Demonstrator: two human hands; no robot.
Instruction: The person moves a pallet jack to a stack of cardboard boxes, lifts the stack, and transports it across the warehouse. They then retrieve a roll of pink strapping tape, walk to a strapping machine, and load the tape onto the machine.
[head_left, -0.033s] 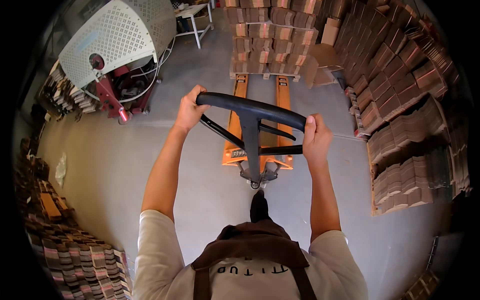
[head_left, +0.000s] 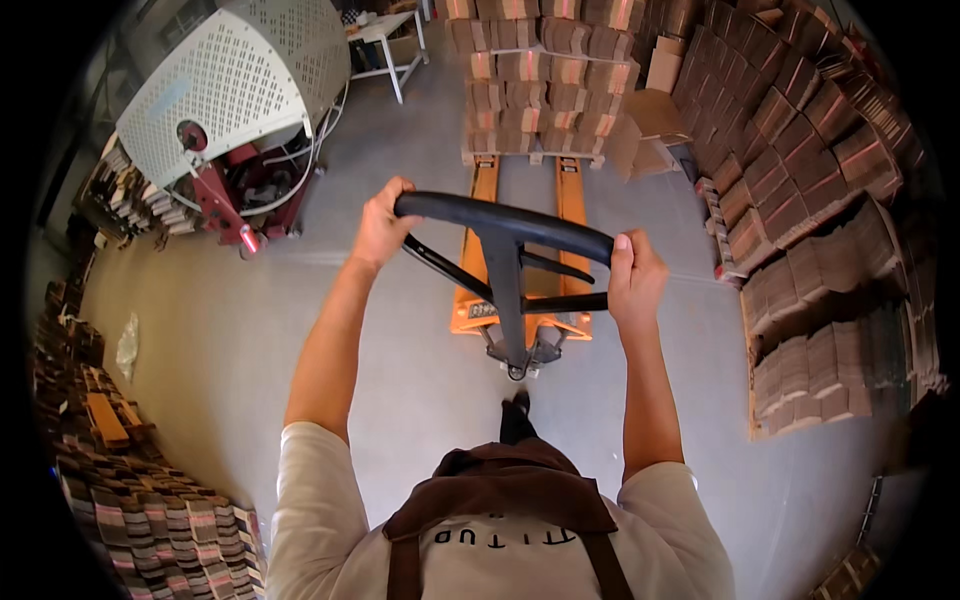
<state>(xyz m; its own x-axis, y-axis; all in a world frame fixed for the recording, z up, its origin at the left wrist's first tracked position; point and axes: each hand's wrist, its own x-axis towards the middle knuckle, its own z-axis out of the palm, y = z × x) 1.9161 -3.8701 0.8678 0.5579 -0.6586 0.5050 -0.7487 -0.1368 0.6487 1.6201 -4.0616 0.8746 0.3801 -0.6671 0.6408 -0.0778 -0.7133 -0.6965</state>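
Observation:
Both my hands grip the black loop handle of an orange pallet jack. My left hand is wrapped round the handle's left corner. My right hand closes on its right corner, with the thumb on top. A thin black lever sits inside the loop, under the top bar. The two orange forks stretch away from me to a wooden pallet stacked with brown cardboard bundles. The fork tips reach the pallet's near edge; whether they go underneath is hidden.
A perforated pale machine guard over a dark red frame stands far left. Behind it is a white table. High cardboard stacks line the right; more piles stand at lower left. Clear plastic lies on the floor.
The surroundings have shifted slightly down and to the right in view. My dark shoes show a little lower, below the jack's base. Both hands keep their grip on the handle.

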